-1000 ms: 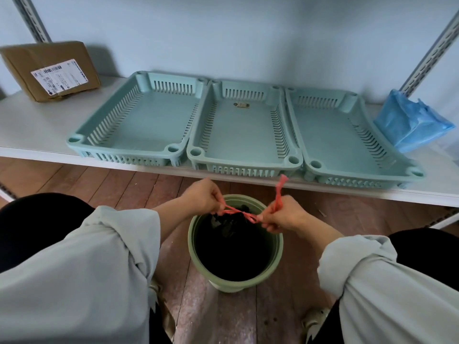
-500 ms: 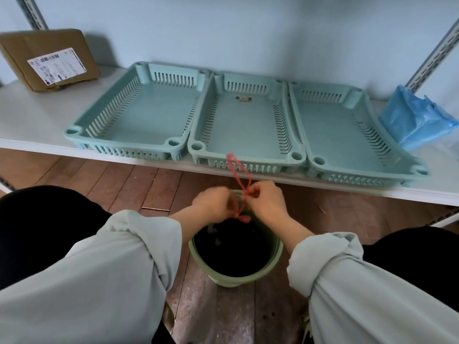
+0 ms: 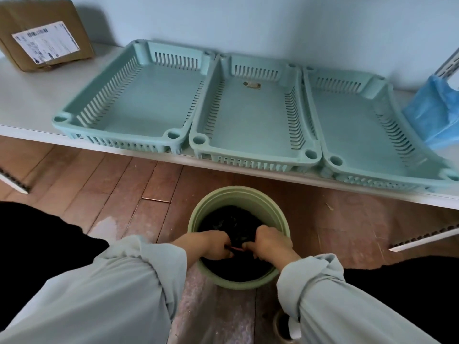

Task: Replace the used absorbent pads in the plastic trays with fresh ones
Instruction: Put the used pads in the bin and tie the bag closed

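Head view, left to right: a cardboard parcel (image 3: pixel 44 36) leans at the shelf's (image 3: pixel 22 100) far end, then three teal trays (image 3: pixel 139 95) sit side by side with no pads in them, presumably stripped for fresh ones, and a blue packet (image 3: pixel 437 112) waits beside the last. Below, over the green bin (image 3: pixel 238 194), the left hand (image 3: pixel 213 245) and right hand (image 3: pixel 270 242) each pinch the red drawstring (image 3: pixel 236 249) of the black bag (image 3: pixel 231 222), likely sealing used pads inside. A second ago the string was raised in a loop; now it is pulled low and taut.
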Demonstrator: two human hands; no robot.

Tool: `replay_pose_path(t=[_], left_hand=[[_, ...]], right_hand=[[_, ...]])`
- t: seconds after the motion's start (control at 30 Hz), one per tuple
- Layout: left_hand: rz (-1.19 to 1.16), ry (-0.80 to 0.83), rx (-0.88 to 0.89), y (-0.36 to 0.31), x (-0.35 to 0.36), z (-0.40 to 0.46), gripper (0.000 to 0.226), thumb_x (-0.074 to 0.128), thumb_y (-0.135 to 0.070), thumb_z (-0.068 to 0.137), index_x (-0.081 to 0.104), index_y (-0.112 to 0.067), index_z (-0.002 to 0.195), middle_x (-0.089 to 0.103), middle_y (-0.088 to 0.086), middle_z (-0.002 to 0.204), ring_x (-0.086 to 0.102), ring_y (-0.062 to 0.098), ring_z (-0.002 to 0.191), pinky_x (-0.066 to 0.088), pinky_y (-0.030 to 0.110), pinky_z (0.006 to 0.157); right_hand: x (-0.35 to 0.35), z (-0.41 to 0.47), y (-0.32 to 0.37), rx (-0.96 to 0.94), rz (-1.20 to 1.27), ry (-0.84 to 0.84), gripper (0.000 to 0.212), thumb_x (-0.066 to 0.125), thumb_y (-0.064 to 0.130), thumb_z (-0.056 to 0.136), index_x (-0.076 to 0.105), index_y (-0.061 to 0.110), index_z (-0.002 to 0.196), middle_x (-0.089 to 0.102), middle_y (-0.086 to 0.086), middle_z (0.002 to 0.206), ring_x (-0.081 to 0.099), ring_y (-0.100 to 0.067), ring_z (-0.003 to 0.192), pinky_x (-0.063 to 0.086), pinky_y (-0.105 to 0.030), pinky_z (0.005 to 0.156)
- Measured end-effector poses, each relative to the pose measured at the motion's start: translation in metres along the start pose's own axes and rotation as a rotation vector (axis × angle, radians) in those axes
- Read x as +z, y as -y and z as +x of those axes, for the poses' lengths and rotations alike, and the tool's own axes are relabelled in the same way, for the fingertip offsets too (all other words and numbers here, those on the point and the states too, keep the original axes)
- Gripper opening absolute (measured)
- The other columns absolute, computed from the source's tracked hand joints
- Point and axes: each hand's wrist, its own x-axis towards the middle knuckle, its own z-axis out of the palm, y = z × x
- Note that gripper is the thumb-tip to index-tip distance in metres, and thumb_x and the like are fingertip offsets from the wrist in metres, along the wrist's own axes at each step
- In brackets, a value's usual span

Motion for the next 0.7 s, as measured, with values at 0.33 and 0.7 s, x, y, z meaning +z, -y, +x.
replay_pose_path(t=[0.33,0.7], left_hand=[[-0.024,-0.418,-0.194,0.022,-0.047,0.002,0.041,0.048,-0.041,0.093,0.053,-0.020,0.128,0.054,0.011,0.126,0.055,0.031,0.113,0.046,0.043,0.098],[-0.385,-0.281,-0.489,0.042,-0.017,-0.017,0.034,0.040,-0.008,0.097,0.050,0.008,0.125,0.060,0.018,0.115,0.062,0.030,0.107,0.049,0.032,0.068]], right_hand=[[-0.041,0.019,-0.011,0.076,0.106,-0.403,0.038,0.048,0.046,0.094,0.059,0.014,0.111,0.060,-0.011,0.113,0.058,-0.032,0.107,0.047,-0.038,0.082],[-0.007,0.027,-0.048,0.406,0.536,-0.008,0.035,0.051,0.007,0.085,0.050,-0.001,0.119,0.059,-0.022,0.117,0.061,-0.038,0.106,0.052,-0.045,0.090]])
